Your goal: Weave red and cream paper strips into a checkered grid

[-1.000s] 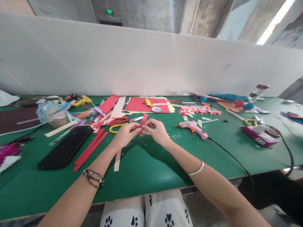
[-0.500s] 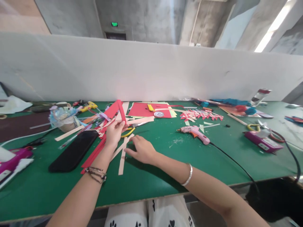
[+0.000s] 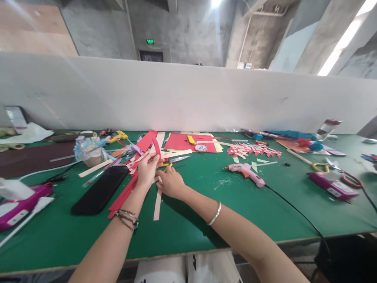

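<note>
My left hand (image 3: 147, 169) is closed, pinching a folded red paper strip (image 3: 156, 147) that sticks up from its fingertips. Close beside it, my right hand (image 3: 171, 182) bends its fingers and thumb around the crossed cream paper strips. One cream paper strip (image 3: 157, 206) hangs down toward me from under those fingers. Scissors (image 3: 179, 158) with yellow handles lie just beyond both hands, their handles partly hidden. Long red paper strips (image 3: 125, 194) are piled under and left of my left wrist.
A black phone (image 3: 100, 191) lies at left. To the right are a pink glue gun (image 3: 246, 173) with its cord, woven red-and-white paper (image 3: 250, 149) and a purple power strip (image 3: 332, 185). Red sheets (image 3: 179, 142) and a yellow cutter (image 3: 191, 139) lie behind, before a white partition (image 3: 188, 98).
My right hand has moved left toward my left hand, and its fingers have closed on a cream strip. The red strip in my left hand is tilted differently. The camera view has shifted slightly.
</note>
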Demonstrator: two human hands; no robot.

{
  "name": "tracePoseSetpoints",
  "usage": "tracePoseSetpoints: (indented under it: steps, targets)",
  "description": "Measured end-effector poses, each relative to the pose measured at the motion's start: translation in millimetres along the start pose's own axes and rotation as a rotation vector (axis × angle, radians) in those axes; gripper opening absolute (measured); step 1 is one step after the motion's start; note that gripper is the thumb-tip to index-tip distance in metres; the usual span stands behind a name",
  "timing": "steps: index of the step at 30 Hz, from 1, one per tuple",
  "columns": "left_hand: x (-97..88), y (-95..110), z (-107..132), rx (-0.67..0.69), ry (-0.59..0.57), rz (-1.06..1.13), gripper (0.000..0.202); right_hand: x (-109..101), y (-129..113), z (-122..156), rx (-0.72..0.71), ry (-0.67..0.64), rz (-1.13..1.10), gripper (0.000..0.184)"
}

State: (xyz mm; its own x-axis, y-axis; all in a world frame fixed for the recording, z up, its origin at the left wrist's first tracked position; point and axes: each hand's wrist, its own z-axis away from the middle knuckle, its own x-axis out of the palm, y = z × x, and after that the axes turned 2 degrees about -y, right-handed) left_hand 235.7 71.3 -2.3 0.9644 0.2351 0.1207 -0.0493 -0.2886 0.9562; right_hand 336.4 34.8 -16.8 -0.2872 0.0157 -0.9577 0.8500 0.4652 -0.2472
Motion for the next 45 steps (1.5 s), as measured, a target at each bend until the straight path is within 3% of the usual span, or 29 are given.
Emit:
tracePoseSetpoints:
  steps: [8,17,27,36,38,42,45]
  targets:
    - [-1.3,-1.7,0.3,0.057,-0.003,-0.077,0.030,5.9,24.5,-8.5,-0.132,0.012,-0.107,0.017]
    - [-2.5,3.6,2.7,0.148,-0.027,-0.226,0.026,-5.6,44.7,-19.8,-0.299,-0.062,-0.174,0.018]
    - [-0.6,10.2,9.4,0.332,-0.090,-0.372,0.028,-4.8,57.7,-18.3,-0.249,-0.038,-0.271,0.009]
    - [0.2,6.2,6.3,0.219,-0.037,-0.228,0.031,-20.7,64.9,11.5,-0.167,-0.063,-0.422,0.010]
    - [-0.3,5.2,5.7,0.219,-0.046,-0.214,0.034,-28.1,69.6,21.6,-0.162,-0.070,-0.502,0.015]
    - [-0.9,4.3,5.1,0.225,-0.065,-0.207,0.040,-38.8,80.7,38.5,-0.181,-0.145,-1.007,0.045]
    - [-0.2,4.3,4.6,0.179,-0.029,-0.178,0.039,-43.7,85.1,45.0,-0.187,-0.158,-1.232,0.028]
